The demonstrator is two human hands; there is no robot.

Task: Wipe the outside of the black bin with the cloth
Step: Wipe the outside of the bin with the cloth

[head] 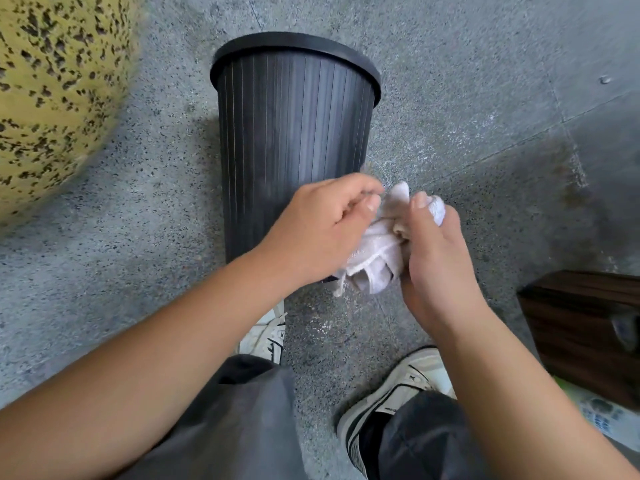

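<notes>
A black ribbed bin (291, 133) stands on the grey speckled floor, rim at the far end, its lower part hidden behind my hands. A crumpled white cloth (375, 247) is held between both hands just in front of the bin's lower right side. My left hand (322, 230) pinches the cloth's left edge with thumb and fingers. My right hand (436, 251) grips its right side, with cloth bunched over the fingertips. Whether the cloth touches the bin's wall I cannot tell.
A large yellow speckled rounded object (52, 91) fills the upper left. A dark wooden box (585, 327) sits at the right edge, with a printed packet (602, 410) below it. My two white sneakers (398, 389) and grey trouser legs (242, 420) are below the hands.
</notes>
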